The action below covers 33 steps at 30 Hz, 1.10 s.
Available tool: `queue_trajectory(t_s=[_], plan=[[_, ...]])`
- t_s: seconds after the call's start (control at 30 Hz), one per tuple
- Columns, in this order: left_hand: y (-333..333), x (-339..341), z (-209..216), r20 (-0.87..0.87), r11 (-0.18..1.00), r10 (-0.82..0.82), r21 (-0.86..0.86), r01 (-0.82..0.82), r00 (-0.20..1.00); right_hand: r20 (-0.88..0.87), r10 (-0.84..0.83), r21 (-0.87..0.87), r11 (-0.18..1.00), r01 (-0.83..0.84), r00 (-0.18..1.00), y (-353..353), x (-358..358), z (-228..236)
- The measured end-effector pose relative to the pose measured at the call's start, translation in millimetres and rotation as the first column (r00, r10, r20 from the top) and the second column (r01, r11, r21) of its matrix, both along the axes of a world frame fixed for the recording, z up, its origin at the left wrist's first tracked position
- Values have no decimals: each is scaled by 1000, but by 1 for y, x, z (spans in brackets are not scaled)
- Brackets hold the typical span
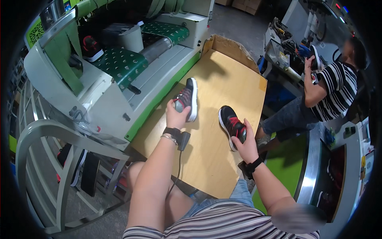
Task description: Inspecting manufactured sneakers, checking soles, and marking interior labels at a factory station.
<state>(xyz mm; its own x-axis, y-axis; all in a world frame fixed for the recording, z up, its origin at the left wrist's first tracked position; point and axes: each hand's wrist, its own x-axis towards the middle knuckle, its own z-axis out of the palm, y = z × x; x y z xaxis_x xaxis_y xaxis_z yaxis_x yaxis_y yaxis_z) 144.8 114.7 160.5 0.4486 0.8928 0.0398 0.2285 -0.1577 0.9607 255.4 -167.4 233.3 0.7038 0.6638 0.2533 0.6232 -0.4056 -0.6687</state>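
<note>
pale wooden tabletop, orange corner patch

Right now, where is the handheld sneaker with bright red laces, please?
In the head view, the red-laced sneaker is in the right hand, over the wooden tabletop, right of the other sneaker in the left hand.

Over the table, the left shoe is slightly farther off than the right shoe. A conveyor bearing another shoe lies far left, a rack near left. A co-worker is far right.
</note>
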Motion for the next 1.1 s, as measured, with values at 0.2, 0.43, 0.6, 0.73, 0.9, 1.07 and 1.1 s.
queue_trajectory(t_s=[0.2, 0.43, 0.6, 0.73, 0.9, 1.07, 1.1], plan=[[-39, 22, 26, -115, 920, -106, 366, 141, 988, -183, -1, 74, 997, 15, 983, 0, 1, -18], [-34, 36, 4, 210, 958, -284, 91, 271, 936, -147, 5, 61, 998, 4, 989, 0, 5, -19], [-12, 9, 76, 778, 727, 19, -442, 526, 628, -120, -11, 48, 999, 17, 993, -1, 2, -21], [-12, -19, 152, 906, 939, 0, -146, 312, 424, -81, -19, 43, 999, 22, 997, -3, 1, -18], [-19, -47, 185, 769, 983, -62, 159, -97, 637, -95, -10, 36, 999, 13, 995, -2, 0, -17], [-38, -49, 185, 697, 968, -132, 244, -60, 705, -75, 4, 46, 999, -1, 997, -1, 1, -19], [-41, -46, 185, 708, 958, -153, 278, -73, 689, -70, -1, 42, 999, 4, 998, -2, 1, -20]])
